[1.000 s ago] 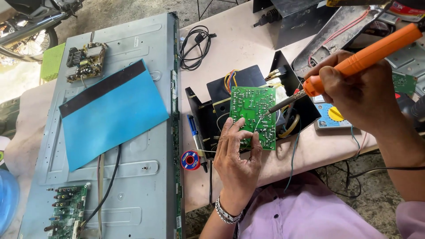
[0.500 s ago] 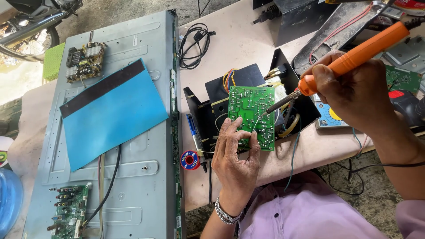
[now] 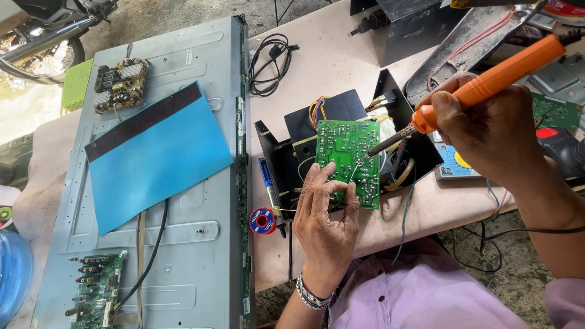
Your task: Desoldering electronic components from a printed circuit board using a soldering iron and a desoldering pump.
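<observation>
Two big things fill the desk: a grey metal panel with a blue sheet on it, and a black case. Propped on that case stands a green circuit board. Her right hand is clenched on an orange soldering iron, tip at the board. Her left hand pinches thin solder wire against the board, beside a small solder spool.
</observation>
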